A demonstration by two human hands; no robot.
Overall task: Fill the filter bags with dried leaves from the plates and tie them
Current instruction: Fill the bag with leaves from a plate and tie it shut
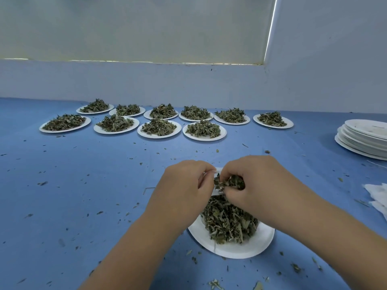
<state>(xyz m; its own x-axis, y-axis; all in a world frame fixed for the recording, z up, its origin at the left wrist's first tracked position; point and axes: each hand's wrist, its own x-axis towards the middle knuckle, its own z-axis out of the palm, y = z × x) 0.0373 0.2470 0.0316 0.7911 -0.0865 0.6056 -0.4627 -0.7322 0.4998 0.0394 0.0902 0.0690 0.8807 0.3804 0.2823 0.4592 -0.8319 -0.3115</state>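
Note:
A white paper plate (247, 246) sits near the table's front, heaped with dried green leaves (228, 220). Above its far edge my left hand (184, 185) pinches the rim of a white filter bag (215, 192), most of which is hidden between my hands. My right hand (257, 181) is closed around a pinch of dried leaves (229, 183) right at the bag's mouth, and the two hands almost touch. Further back, two rows of white plates hold leaf heaps, for instance one plate (204, 137) straight ahead.
A stack of bare white plates (364, 141) stands at the right edge. White filter bags (377, 197) lie at the right, below the stack. Leaf crumbs are scattered over the blue tablecloth (83, 185). A pale wall rises behind the table.

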